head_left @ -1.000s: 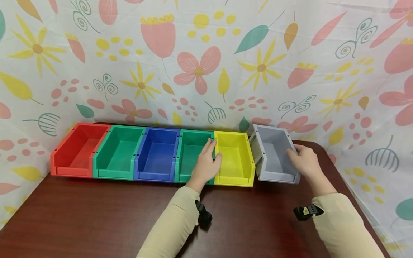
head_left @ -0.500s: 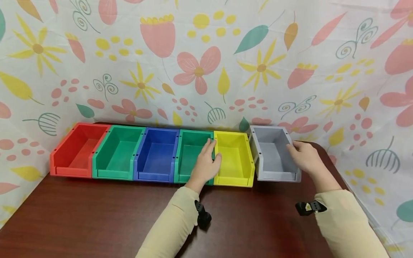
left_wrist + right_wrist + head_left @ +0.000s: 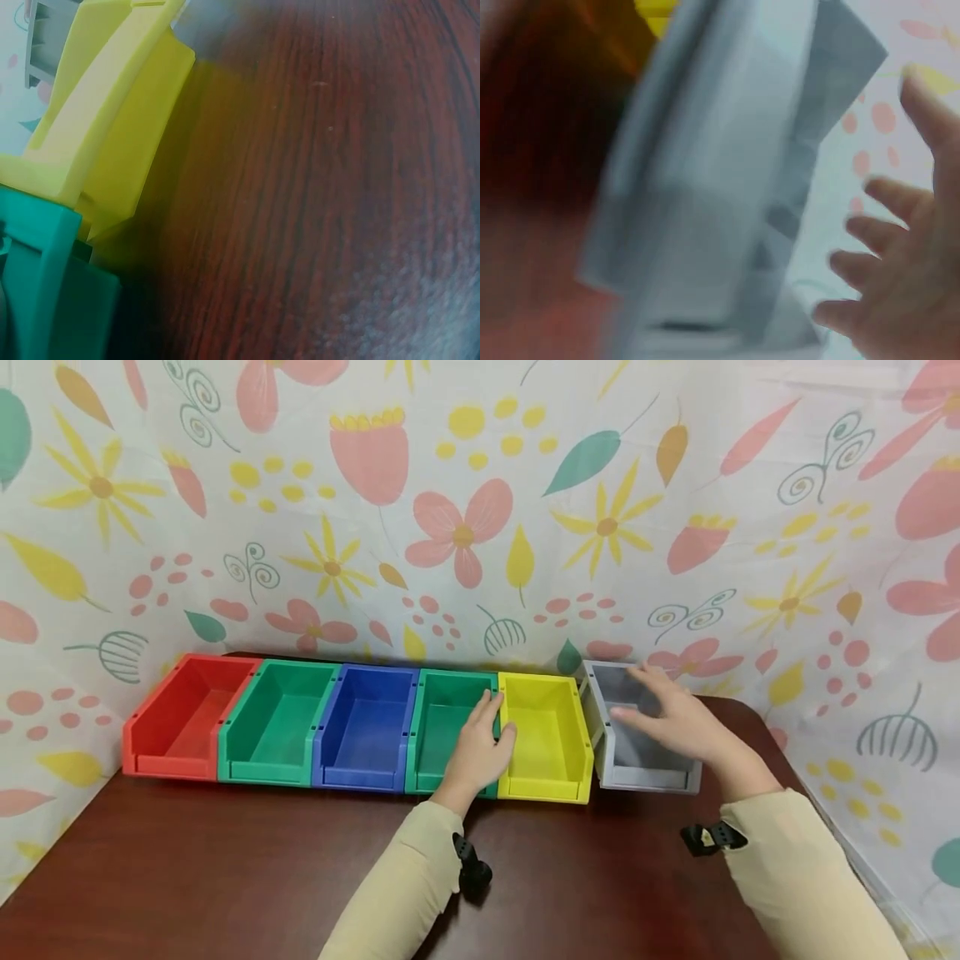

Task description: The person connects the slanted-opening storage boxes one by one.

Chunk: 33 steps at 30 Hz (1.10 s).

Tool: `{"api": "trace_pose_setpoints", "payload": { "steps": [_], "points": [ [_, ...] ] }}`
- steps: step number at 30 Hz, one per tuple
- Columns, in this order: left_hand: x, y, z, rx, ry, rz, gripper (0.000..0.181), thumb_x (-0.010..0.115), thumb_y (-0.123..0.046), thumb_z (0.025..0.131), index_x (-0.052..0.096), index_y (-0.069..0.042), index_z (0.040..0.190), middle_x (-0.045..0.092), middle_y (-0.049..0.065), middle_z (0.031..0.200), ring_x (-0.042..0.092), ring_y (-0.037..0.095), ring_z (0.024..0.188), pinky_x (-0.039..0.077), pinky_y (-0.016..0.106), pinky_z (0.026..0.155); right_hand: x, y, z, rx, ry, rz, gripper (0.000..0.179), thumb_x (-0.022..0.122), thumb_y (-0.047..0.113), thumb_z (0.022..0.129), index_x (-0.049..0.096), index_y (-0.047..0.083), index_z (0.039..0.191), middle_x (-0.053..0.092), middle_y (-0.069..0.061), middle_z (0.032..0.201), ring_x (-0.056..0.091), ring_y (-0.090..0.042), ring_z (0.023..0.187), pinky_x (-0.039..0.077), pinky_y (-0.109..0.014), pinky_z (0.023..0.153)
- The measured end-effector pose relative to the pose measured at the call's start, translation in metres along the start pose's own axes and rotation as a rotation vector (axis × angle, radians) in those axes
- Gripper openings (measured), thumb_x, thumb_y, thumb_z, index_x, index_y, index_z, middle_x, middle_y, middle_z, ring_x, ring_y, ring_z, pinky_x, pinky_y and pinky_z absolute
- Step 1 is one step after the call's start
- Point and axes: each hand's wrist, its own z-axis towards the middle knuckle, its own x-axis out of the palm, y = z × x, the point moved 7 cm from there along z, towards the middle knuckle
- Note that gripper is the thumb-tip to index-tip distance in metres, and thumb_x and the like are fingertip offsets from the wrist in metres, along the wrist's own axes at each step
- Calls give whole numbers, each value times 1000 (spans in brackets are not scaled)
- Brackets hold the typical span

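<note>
My right hand [image 3: 686, 718] hovers over the grey bin [image 3: 648, 777] at the right end of the row, its fingers spread and holding nothing. In the right wrist view the grey bin [image 3: 705, 225] is blurred, with the spread fingers [image 3: 881, 232] beside it. My left hand [image 3: 478, 747] lies with straight fingers across the shared edge of the green bin [image 3: 438, 714] and the yellow bin [image 3: 543, 735]. The left wrist view shows the fronts of the yellow bin [image 3: 127, 142] and green bin [image 3: 37, 277]; the left hand is nearly out of that picture.
Left of these, a blue bin [image 3: 365, 718], another green bin [image 3: 277, 718] and a red bin [image 3: 191, 718] stand side by side on the brown table [image 3: 247, 860]. A narrow gap parts the grey bin from the yellow one. Behind hangs a flowered cloth [image 3: 292, 568].
My right hand has let go of the grey bin's right side and moved left over it, fingers spreading. Earlier the grey bin straightened from a slight tilt. The left hand has stayed in place.
</note>
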Motion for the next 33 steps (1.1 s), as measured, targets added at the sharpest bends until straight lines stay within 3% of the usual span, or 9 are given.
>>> {"api": "trace_pose_setpoints", "payload": {
  "steps": [4,11,18,21,27,33],
  "points": [
    [1,4,-4,-16,13,-44,56,41,-37,98,26,-24,150,16,0,159,24,27,144,30,54,110,8,19,13,-65,165,-14,105,71,55,75,15,12,153,2,-20,159,3,-47,143,11,-73,104],
    [3,5,-6,-13,27,-80,55,43,-35,98,27,-24,150,18,0,158,24,27,144,30,53,110,12,22,34,-13,291,-102,115,77,56,68,15,10,153,2,-25,157,1,-52,140,1,-78,98],
    [3,1,-6,-8,13,-77,55,44,-33,98,29,-23,150,19,1,158,25,28,143,31,53,110,10,23,37,26,474,-71,121,81,49,67,5,11,153,-8,-28,155,1,-52,140,19,-71,104],
    [1,0,-4,-5,9,-79,55,44,-33,98,29,-23,150,19,0,158,25,28,143,31,53,110,8,23,38,36,498,-74,124,82,48,65,4,12,153,-9,-28,155,0,-52,140,22,-71,103],
    [-2,1,1,4,-3,-61,56,43,-35,98,28,-24,150,19,0,158,25,27,143,31,52,110,14,24,46,27,470,-130,124,82,52,62,7,14,154,-6,-28,156,3,-53,139,23,-71,101],
    [-1,3,4,3,6,-63,55,44,-33,98,27,-24,150,19,-1,158,26,27,143,31,52,110,25,21,48,42,482,-146,126,81,55,61,6,15,154,-8,-28,155,0,-56,138,18,-74,100]
  ]
}}
